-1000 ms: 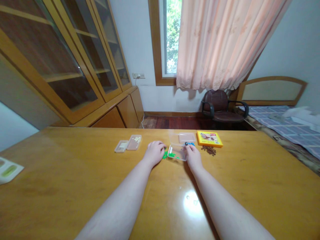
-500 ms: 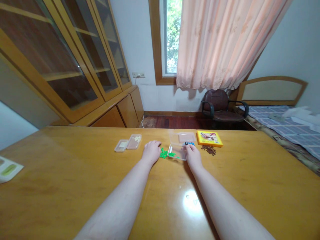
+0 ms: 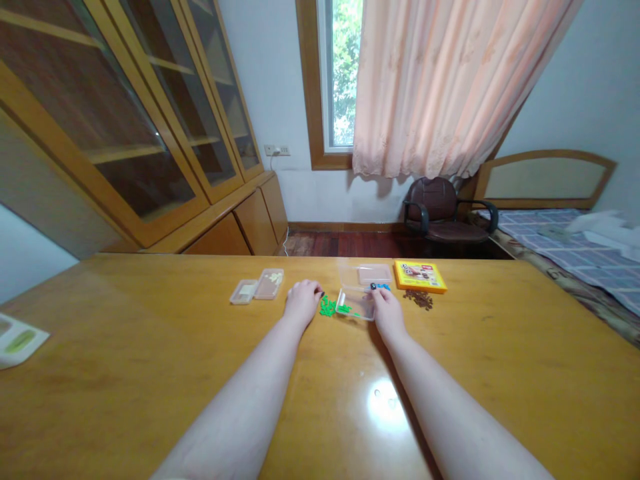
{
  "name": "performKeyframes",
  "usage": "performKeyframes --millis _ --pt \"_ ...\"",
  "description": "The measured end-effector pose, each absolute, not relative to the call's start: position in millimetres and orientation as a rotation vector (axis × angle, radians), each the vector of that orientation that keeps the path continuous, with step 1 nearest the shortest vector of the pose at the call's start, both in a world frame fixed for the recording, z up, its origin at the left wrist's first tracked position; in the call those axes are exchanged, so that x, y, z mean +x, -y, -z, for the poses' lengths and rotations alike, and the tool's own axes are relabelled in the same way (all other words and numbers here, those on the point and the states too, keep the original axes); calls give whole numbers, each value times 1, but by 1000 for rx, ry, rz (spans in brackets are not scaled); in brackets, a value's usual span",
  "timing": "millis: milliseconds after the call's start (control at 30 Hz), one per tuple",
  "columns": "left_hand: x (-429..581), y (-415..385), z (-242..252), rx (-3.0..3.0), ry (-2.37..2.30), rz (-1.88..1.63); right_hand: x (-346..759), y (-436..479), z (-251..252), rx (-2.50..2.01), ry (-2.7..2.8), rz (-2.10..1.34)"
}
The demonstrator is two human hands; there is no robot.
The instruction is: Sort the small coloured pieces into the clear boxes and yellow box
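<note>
A small clear plastic box (image 3: pixel 356 303) lies tilted on the wooden table (image 3: pixel 150 347), with small green pieces (image 3: pixel 329 308) spilled at its left mouth. My right hand (image 3: pixel 386 310) grips the box's right side, fingers curled round it. My left hand (image 3: pixel 303 300) rests on the table just left of the green pieces, fingers curled down, and what they hold, if anything, is hidden. A clear lid (image 3: pixel 373 275) with small blue pieces (image 3: pixel 383 287) lies just behind the box.
A yellow box (image 3: pixel 419 276) and a heap of small brown pieces (image 3: pixel 419 299) lie right of my hands. An open clear case (image 3: pixel 257 287) sits to the left. A white packet (image 3: pixel 17 340) is at the table's left edge. Beyond stand cabinets, a chair and a bed.
My left hand has drawn back to the left, off the green pieces, which now show beside the box. My right hand and the box have hardly moved.
</note>
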State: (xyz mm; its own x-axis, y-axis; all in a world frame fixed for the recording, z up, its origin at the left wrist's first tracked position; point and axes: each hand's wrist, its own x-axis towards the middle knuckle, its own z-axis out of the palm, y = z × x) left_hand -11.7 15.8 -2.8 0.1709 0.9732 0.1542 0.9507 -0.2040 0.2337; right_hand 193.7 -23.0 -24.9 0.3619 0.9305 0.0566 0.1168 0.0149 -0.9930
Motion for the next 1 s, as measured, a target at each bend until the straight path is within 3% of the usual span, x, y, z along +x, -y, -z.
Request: performKeyframes --millis 433,567,767,1000 --pt "-7 -14 -2 2332 -1922 -503 195 22 30 -1436 1031 -842" --pt "-1 -3 -14 2439 -1646 -809 194 23 24 -1429 1041 -847" --pt "5 6 -19 2594 -1302 -762 193 24 22 -1424 1052 -834" --pt "-8 -14 -5 2393 -1731 -611 195 23 25 -1425 1028 -844"
